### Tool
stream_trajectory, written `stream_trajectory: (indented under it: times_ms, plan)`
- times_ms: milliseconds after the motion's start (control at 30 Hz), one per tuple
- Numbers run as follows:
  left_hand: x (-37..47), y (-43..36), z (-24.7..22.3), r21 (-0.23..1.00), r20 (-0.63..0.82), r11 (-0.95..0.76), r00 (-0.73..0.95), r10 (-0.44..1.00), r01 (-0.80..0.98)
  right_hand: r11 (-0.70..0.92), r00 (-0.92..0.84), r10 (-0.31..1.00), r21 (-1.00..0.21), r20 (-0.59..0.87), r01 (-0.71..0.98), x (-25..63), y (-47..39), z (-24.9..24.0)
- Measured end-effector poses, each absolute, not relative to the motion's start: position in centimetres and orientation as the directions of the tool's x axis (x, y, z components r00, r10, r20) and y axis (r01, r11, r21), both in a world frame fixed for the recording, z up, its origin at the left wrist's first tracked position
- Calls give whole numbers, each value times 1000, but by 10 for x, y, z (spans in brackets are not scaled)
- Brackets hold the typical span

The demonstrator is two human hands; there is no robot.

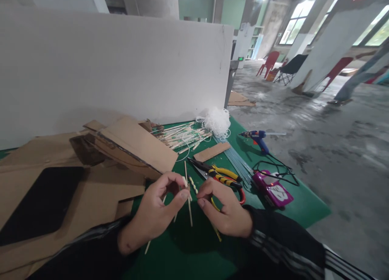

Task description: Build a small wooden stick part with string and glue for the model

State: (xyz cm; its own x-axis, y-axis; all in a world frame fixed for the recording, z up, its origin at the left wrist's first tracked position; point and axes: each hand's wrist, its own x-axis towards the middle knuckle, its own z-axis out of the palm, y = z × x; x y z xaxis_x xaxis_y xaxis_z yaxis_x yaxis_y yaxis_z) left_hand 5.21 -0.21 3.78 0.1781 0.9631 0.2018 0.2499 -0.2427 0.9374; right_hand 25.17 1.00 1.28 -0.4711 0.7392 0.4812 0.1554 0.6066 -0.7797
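Observation:
My left hand (162, 205) is closed in a pinch at the lower middle, with a small pale piece at its fingertips. To its right my right hand (223, 207) has thumb and forefinger pressed together; what they hold is too small to name. Thin wooden sticks (190, 211) lie between and below the hands on the green table (197, 257). Just past my fingers are pliers with yellow-and-black handles (223, 178) and a short twisted pale-and-dark piece (193, 185). The two hands are apart.
Cardboard (139, 144) covers the left, with a black flat object (42, 205). Behind lie a stick pile (182, 136), white string (217, 122) and clear rods (238, 162). On the right are a blue glue gun (258, 140), its cord and a purple box (272, 189). A white panel (115, 69) stands behind.

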Motion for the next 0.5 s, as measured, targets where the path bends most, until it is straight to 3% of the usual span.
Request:
stream_trajectory:
  times_ms: [300,400,500]
  plan:
    - [32,-21,12,986,-61,15,273,960,167,672,-521,697,-703,493,234,259,13,24]
    - [26,-24,9,995,-97,83,295,951,59,659,-563,726,-633,394,407,287,11,54]
    - [24,-22,8,992,-116,124,351,929,-1,591,-473,806,-519,355,617,336,26,85]
